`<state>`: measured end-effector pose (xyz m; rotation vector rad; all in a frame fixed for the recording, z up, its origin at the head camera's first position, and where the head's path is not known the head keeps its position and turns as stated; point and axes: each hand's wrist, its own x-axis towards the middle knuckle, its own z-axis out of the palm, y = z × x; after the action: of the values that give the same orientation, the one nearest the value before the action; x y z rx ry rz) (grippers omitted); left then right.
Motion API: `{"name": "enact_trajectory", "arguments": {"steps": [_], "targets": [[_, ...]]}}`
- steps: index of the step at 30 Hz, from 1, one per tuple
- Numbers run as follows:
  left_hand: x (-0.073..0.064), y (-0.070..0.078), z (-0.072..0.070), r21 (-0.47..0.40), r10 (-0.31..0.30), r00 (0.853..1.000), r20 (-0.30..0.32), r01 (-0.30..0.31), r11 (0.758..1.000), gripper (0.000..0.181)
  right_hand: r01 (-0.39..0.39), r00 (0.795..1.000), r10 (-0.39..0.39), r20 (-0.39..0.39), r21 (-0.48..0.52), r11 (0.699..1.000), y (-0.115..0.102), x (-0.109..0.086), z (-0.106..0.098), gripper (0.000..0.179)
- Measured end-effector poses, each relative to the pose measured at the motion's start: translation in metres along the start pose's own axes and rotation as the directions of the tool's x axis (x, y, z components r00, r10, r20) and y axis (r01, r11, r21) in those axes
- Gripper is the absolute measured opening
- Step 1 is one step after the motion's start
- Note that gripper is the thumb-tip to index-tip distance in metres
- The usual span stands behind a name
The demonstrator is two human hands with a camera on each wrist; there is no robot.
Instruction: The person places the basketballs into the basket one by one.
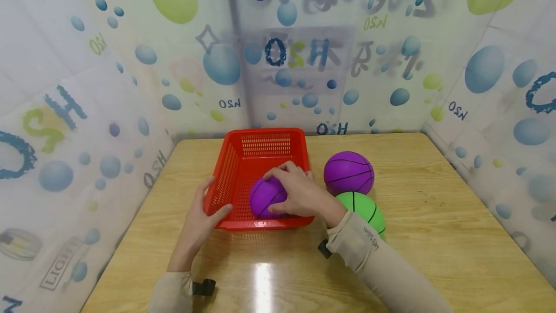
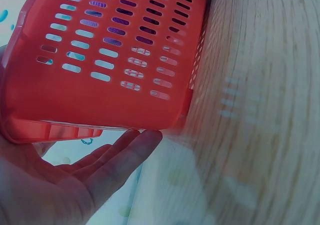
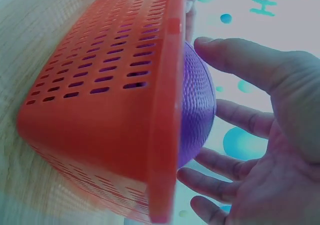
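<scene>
A red plastic basket [image 1: 265,225] with slotted walls stands on the table. Inside it, toward the near right corner, lies a purple ball [image 1: 262,197] with black seam lines. My right hand [image 1: 299,192] reaches over the basket's right side and grips this ball from above, thumb on the near side and fingers on the far side. In the right wrist view the ball [image 3: 196,110] bulges above the rim between thumb and fingers. My left hand [image 1: 201,219] holds the basket's near left corner, thumb over the rim and fingers along the outside of the wall [image 2: 100,102].
Right of the basket, a second purple ball [image 1: 349,173] rests on the wooden table [image 1: 438,235]. A green ball [image 1: 362,209] sits just in front of it, partly hidden by my right forearm. Printed sheets [image 1: 282,95] enclose the table at the back and both sides.
</scene>
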<state>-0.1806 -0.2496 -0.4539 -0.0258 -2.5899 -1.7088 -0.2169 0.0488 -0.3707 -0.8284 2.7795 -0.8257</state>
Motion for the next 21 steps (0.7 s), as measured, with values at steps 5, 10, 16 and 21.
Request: {"name": "enact_trajectory", "arguments": {"steps": [5,10,16,21], "targets": [[0.001,-0.001,0.0,-0.01,0.005,1.0,0.002,-0.005,1.0,0.095,0.014,1.0,-0.014,-0.012,0.001,1.0,-0.002,-0.002,-0.007,0.065],[0.001,-0.001,0.0,-0.002,0.006,1.0,-0.003,-0.006,1.0,0.095,0.01,0.999,-0.009,-0.034,0.023,1.0,-0.002,-0.005,-0.014,0.069],[0.0,0.0,0.0,-0.002,0.007,1.0,-0.003,-0.007,1.0,0.094,0.003,0.997,0.002,-0.083,0.065,0.998,-0.001,-0.009,-0.025,0.079],[0.0,0.0,0.0,0.0,0.004,1.0,-0.002,-0.004,1.0,0.095,0.023,0.981,0.004,-0.195,0.138,0.99,0.005,-0.015,-0.036,0.093]]}}
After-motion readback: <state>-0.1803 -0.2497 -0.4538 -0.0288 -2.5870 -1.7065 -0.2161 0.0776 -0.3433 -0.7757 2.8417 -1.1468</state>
